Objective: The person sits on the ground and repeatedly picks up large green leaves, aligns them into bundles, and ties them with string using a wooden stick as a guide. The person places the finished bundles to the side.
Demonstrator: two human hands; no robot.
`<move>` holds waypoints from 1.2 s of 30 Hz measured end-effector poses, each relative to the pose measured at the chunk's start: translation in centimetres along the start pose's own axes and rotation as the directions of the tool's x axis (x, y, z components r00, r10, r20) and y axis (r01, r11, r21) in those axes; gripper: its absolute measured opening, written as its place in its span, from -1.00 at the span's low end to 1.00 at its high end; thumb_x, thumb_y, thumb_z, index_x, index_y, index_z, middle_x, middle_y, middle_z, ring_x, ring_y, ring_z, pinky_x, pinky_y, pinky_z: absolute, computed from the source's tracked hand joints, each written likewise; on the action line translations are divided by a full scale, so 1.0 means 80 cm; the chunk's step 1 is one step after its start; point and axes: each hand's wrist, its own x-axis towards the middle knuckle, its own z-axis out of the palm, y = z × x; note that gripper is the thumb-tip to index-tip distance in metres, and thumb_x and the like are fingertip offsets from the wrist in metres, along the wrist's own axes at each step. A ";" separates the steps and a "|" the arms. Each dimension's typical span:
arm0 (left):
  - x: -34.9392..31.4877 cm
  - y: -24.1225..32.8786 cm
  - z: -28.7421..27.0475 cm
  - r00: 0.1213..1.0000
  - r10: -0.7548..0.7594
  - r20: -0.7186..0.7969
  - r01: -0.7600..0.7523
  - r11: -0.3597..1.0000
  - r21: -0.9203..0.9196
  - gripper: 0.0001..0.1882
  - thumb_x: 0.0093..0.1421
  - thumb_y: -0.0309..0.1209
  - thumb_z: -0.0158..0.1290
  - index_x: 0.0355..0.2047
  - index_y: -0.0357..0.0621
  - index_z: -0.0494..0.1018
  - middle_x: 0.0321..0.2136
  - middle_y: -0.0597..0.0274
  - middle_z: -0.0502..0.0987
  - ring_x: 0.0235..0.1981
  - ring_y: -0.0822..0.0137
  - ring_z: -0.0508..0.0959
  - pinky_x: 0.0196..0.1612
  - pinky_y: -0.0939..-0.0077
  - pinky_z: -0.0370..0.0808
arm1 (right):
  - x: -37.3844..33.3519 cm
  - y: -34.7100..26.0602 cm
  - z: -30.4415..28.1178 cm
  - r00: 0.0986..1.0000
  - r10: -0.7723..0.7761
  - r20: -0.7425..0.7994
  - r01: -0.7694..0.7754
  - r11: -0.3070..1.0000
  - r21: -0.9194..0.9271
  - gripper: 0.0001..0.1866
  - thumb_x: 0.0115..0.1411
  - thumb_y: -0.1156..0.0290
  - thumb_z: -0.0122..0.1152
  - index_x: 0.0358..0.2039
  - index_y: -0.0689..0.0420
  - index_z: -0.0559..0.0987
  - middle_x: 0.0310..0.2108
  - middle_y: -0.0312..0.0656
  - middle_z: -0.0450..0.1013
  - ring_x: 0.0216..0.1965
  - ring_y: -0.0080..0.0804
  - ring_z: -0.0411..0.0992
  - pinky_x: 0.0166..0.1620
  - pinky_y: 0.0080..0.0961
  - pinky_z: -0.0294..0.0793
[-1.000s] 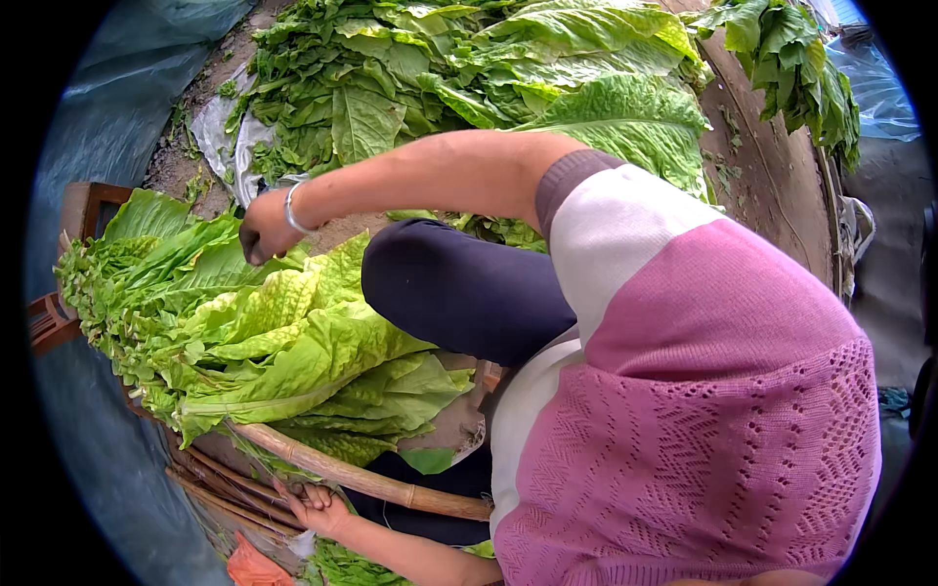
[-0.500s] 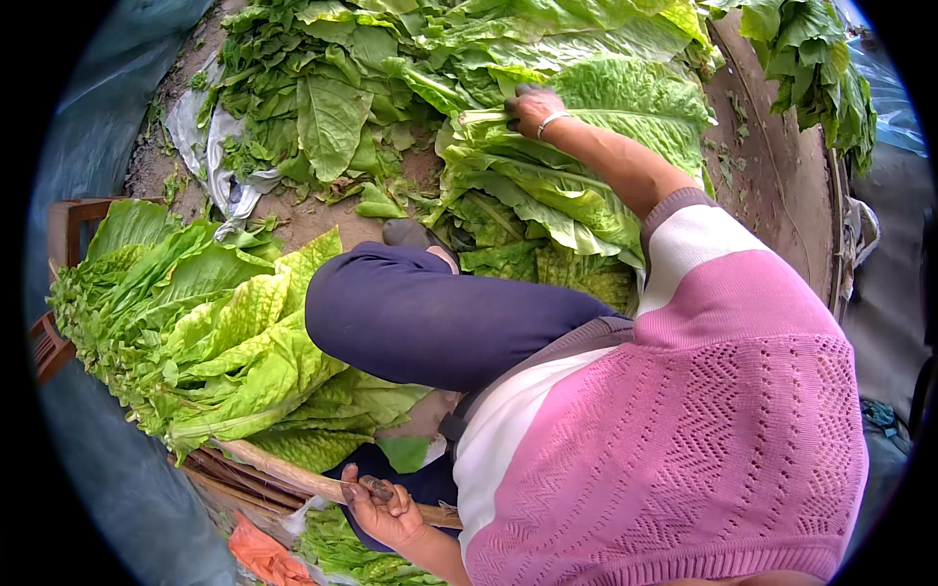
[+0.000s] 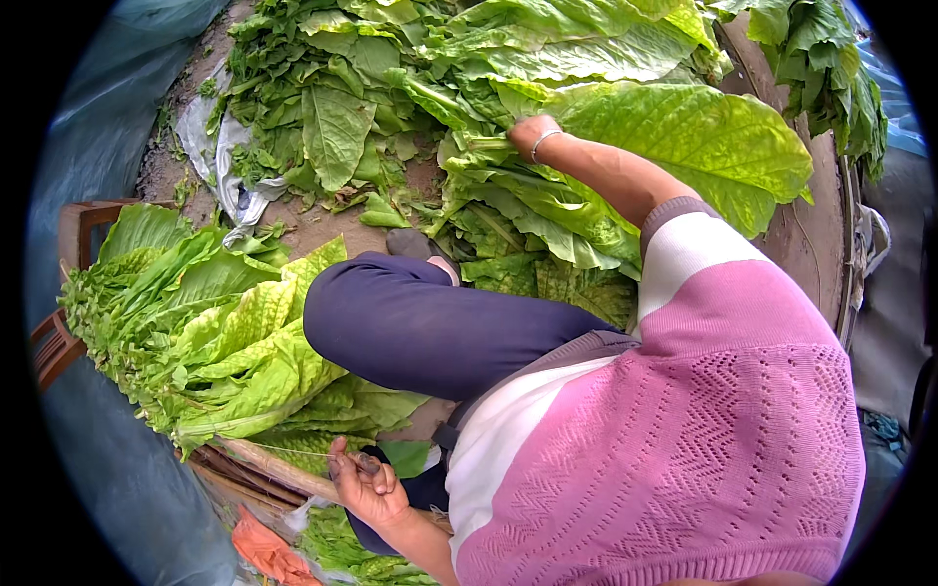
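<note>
My right hand (image 3: 531, 135), a bracelet at its wrist, reaches to the pile of broad green leaves (image 3: 547, 210) and is closed at the stalk end of a large tobacco leaf (image 3: 703, 137). The blade fans out to the right of the hand, above my forearm; my fingertips are partly hidden. At the lower left, my left hand (image 3: 367, 485) pinches a thin string (image 3: 293, 451) that runs left toward a wooden stick (image 3: 283, 471). The stick lies under this hand. Leaves bunched in a thick row (image 3: 225, 342) hang along the stick's far part, left of my knee.
More leaves (image 3: 337, 127) cover the ground at the top. A brown wooden chair-like frame (image 3: 73, 234) stands at the left beside blue plastic sheeting (image 3: 117, 449). An orange bag (image 3: 269, 552) lies at the bottom. A leaf bunch (image 3: 831, 88) hangs at the upper right.
The large leaf has risen from the pile and swung out to the right under my right hand. My left hand has shifted slightly up and left off the stick, drawing the string taut.
</note>
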 end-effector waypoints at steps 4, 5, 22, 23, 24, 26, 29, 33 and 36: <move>-0.012 0.003 -0.008 0.995 -0.005 -0.098 0.006 1.000 0.013 -0.76 0.25 -0.37 -0.07 -0.10 -0.17 0.33 -0.68 0.29 0.39 -0.88 0.60 0.12 -0.88 0.77 0.00 | -0.007 -0.013 0.023 0.996 -0.008 -0.094 0.010 1.000 0.018 -0.80 -0.03 0.37 0.14 -0.36 0.08 0.58 -0.24 -0.12 0.47 -0.20 -0.17 0.48 -0.23 -0.28 0.48; -0.015 0.004 -0.010 0.994 0.000 -0.107 0.002 1.000 0.020 -0.76 0.25 -0.37 -0.07 -0.11 -0.17 0.33 -0.68 0.30 0.39 -0.88 0.60 0.11 -0.88 0.77 0.00 | -0.011 -0.013 0.019 0.984 -0.081 -0.158 0.078 0.997 -0.027 -0.78 -0.04 0.35 0.14 -0.34 0.08 0.57 -0.23 -0.11 0.45 -0.19 -0.16 0.47 -0.20 -0.26 0.47; -0.021 -0.006 -0.002 0.957 0.270 -0.108 -0.253 0.955 0.154 -0.80 0.28 -0.41 -0.17 -0.20 -0.22 0.39 -0.69 0.23 0.33 -0.86 0.65 0.11 -0.82 0.82 0.03 | -0.138 -0.016 -0.105 0.988 -0.116 -0.106 0.128 0.986 0.110 -0.52 -0.10 -0.06 0.22 -0.32 0.07 0.54 -0.29 -0.09 0.44 -0.27 -0.09 0.44 -0.24 -0.20 0.40; -0.023 -0.007 -0.004 0.957 0.272 -0.099 -0.253 0.953 0.167 -0.80 0.28 -0.41 -0.17 -0.20 -0.22 0.39 -0.69 0.23 0.33 -0.86 0.64 0.12 -0.82 0.82 0.03 | -0.143 -0.014 -0.104 0.964 -0.187 -0.192 0.195 0.980 0.025 -0.53 -0.08 -0.04 0.21 -0.31 0.09 0.54 -0.28 -0.09 0.43 -0.27 -0.08 0.44 -0.23 -0.21 0.40; -0.024 -0.005 -0.005 0.955 0.284 -0.090 -0.265 0.947 0.181 -0.80 0.28 -0.41 -0.17 -0.21 -0.22 0.39 -0.69 0.24 0.33 -0.85 0.64 0.13 -0.82 0.82 0.02 | -0.143 -0.015 -0.109 0.923 -0.265 -0.279 0.258 0.964 -0.062 -0.55 -0.06 -0.01 0.21 -0.30 0.10 0.54 -0.27 -0.09 0.42 -0.28 -0.08 0.44 -0.23 -0.21 0.40; -0.025 -0.005 -0.015 0.945 0.321 -0.065 -0.301 0.930 0.210 -0.81 0.27 -0.40 -0.15 -0.22 -0.22 0.40 -0.69 0.22 0.36 -0.85 0.65 0.15 -0.81 0.81 0.03 | -0.151 -0.017 -0.115 0.829 -0.351 -0.436 0.346 0.934 -0.094 -0.56 0.00 0.09 0.19 -0.23 0.17 0.51 -0.23 -0.08 0.40 -0.28 -0.07 0.43 -0.20 -0.22 0.40; -0.024 0.006 -0.017 0.928 0.372 -0.022 -0.356 0.902 0.245 -0.82 0.27 -0.41 -0.14 -0.22 -0.22 0.40 -0.68 0.22 0.38 -0.84 0.65 0.15 -0.80 0.81 0.03 | -0.176 -0.053 -0.180 0.880 -0.300 -0.368 0.364 0.924 0.117 -0.55 0.02 0.11 0.17 -0.17 0.16 0.48 -0.22 -0.07 0.41 -0.24 -0.08 0.43 -0.17 -0.22 0.40; -0.021 0.013 -0.003 0.919 0.394 0.014 -0.390 0.902 0.188 -0.83 0.26 -0.43 -0.14 -0.22 -0.20 0.41 -0.71 0.23 0.39 -0.84 0.66 0.16 -0.80 0.80 0.02 | -0.161 -0.047 -0.212 0.967 -0.121 -0.225 0.120 0.993 -0.017 -0.60 0.04 0.12 0.11 -0.18 0.12 0.49 -0.31 -0.07 0.48 -0.18 -0.11 0.44 -0.14 -0.25 0.42; -0.019 0.002 -0.014 0.925 0.380 0.010 -0.377 0.912 0.164 -0.83 0.27 -0.43 -0.15 -0.24 -0.20 0.41 -0.71 0.23 0.39 -0.84 0.66 0.17 -0.81 0.79 0.01 | -0.141 -0.010 -0.188 0.955 0.049 -0.291 0.034 0.961 0.275 -0.55 -0.01 0.12 0.14 -0.11 0.05 0.48 -0.28 -0.07 0.50 -0.21 -0.05 0.44 -0.14 -0.25 0.41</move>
